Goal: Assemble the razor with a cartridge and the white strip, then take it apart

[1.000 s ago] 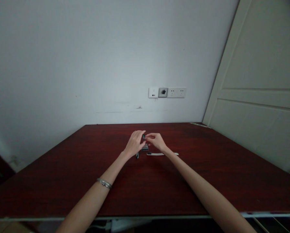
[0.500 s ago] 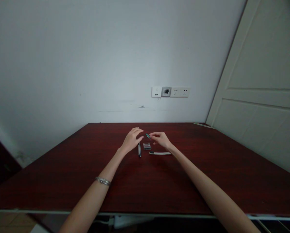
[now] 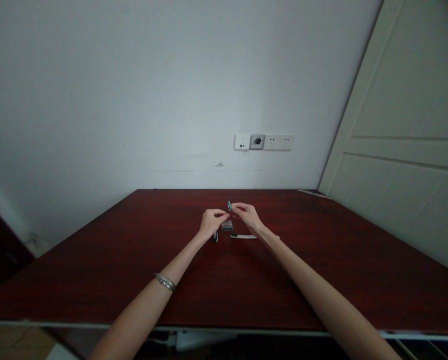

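Observation:
My right hand [image 3: 247, 216] pinches a small green, narrow piece [image 3: 230, 205] between thumb and fingertips above the table. The piece is too small to name and stands nearly upright. Close by on the left, my left hand [image 3: 211, 222] has thumb and fingers pressed together, just below the green piece; what is in that pinch, if anything, I cannot make out. Beneath the hands lies a small clear box [image 3: 227, 226]. A slim white-and-dark handled item [image 3: 215, 237] is partly covered by my left hand. Under my right wrist is a long white strip-like item [image 3: 244, 236] with a dark end.
The dark red wooden table [image 3: 193, 300] reaches to a white wall with sockets [image 3: 278, 142]. A pale panelled door [image 3: 404, 150] stands along the right. A white object [image 3: 204, 341] shows below the table's front edge.
My left hand has come down and to the right, its spread fingers closing into a pinch beside the right hand. The green piece has been tipped more upright.

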`<state>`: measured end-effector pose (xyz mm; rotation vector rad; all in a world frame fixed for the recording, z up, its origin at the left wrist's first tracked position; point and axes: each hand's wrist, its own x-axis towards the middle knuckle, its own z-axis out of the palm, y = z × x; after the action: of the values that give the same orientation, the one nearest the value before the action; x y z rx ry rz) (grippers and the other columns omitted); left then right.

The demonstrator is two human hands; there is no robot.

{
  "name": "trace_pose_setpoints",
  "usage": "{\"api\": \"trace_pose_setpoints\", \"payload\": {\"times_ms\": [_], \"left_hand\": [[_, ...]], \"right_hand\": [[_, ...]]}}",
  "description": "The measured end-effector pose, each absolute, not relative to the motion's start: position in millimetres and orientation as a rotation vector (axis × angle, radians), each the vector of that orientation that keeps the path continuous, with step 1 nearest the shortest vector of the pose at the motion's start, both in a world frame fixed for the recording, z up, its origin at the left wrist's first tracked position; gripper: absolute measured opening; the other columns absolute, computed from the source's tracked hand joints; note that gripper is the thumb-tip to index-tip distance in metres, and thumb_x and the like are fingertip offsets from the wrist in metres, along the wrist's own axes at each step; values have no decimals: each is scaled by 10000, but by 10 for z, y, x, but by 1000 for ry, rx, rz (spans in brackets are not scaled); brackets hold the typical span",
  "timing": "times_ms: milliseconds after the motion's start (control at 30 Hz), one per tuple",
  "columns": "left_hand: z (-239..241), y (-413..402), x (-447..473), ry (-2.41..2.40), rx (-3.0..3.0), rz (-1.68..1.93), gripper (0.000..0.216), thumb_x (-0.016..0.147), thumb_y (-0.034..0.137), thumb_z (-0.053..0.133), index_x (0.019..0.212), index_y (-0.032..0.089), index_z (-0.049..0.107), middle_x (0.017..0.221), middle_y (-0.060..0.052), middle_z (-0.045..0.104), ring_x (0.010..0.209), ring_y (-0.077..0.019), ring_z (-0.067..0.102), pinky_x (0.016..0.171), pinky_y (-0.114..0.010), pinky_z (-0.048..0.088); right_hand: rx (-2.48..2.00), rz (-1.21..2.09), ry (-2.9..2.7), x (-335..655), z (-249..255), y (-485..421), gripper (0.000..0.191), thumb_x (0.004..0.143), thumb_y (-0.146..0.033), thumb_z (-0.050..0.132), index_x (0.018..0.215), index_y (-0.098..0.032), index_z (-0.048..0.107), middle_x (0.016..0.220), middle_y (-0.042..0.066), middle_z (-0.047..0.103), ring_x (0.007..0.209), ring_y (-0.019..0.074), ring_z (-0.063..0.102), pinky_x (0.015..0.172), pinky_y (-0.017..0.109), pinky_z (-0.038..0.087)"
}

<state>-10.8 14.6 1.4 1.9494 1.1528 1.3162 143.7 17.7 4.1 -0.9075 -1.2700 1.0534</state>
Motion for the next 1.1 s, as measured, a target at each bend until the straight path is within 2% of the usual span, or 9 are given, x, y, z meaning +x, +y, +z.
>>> {"api": "trace_pose_setpoints", "payload": {"times_ms": [133, 300, 533, 700, 800, 900, 1000, 1100], "left_hand": [[22, 143, -97, 1129, 1883, 1338, 198, 697, 286, 622, 779, 128, 709, 805, -72, 707, 778, -200, 647, 732, -291, 476], [41, 102, -68, 1110, 1813, 1404, 221, 687, 276, 636, 814, 111, 710, 835, -90, 704, 799, -207, 646, 757, -303, 477], [56, 72, -43, 1071, 1757, 1439, 227, 688, 250, 639, 859, 116, 708, 875, -89, 701, 839, -219, 643, 784, -323, 475], [43, 111, -59, 1068, 1782, 1445, 216, 707, 251, 616, 849, 117, 709, 862, -87, 703, 811, -213, 645, 765, -314, 474], [61, 154, -109, 1074, 1848, 1394, 208, 715, 265, 600, 825, 128, 712, 845, -75, 705, 799, -211, 641, 754, -312, 467], [99, 200, -191, 1097, 1959, 1234, 196, 698, 263, 601, 780, 126, 715, 805, -65, 706, 768, -208, 632, 730, -304, 455], [123, 240, -271, 1118, 2064, 1011, 197, 675, 273, 607, 720, 113, 714, 722, -59, 697, 689, -191, 615, 673, -281, 440], [126, 262, -320, 1108, 2139, 862, 208, 664, 285, 601, 673, 108, 709, 658, -49, 678, 630, -170, 593, 632, -259, 423]], "right_hand": [[-864, 1106, -1217, 1417, 38, 167, 351, 547, -431, 722, 745, -147, 664, 804, 56, 675, 736, 162, 601, 663, 269, 479], [-848, 1167, -1156, 1347, 52, 108, 379, 500, -433, 747, 729, -149, 644, 784, 49, 661, 704, 154, 588, 660, 276, 474], [-806, 1216, -1123, 1271, 66, 45, 308, 532, -377, 742, 726, -158, 645, 770, 30, 649, 698, 139, 577, 658, 271, 465], [-863, 1181, -1173, 1276, 28, 64, 318, 569, -400, 712, 759, -154, 646, 811, 48, 662, 722, 154, 593, 657, 271, 471], [-916, 1052, -1318, 1358, 28, 108, 343, 626, -403, 673, 862, -155, 650, 869, 66, 668, 763, 170, 603, 670, 284, 478], [-928, 746, -1540, 1513, 81, 132, 358, 680, -358, 641, 989, -176, 639, 974, 75, 655, 840, 175, 599, 735, 302, 470], [-926, 467, -1749, 1655, 163, 106, 314, 720, -321, 612, 1010, -207, 645, 1035, 71, 637, 914, 182, 582, 759, 302, 461], [-918, 387, -1937, 1703, 227, 56, 251, 741, -301, 598, 968, -218, 668, 983, 60, 658, 908, 184, 590, 751, 298, 458]]}}
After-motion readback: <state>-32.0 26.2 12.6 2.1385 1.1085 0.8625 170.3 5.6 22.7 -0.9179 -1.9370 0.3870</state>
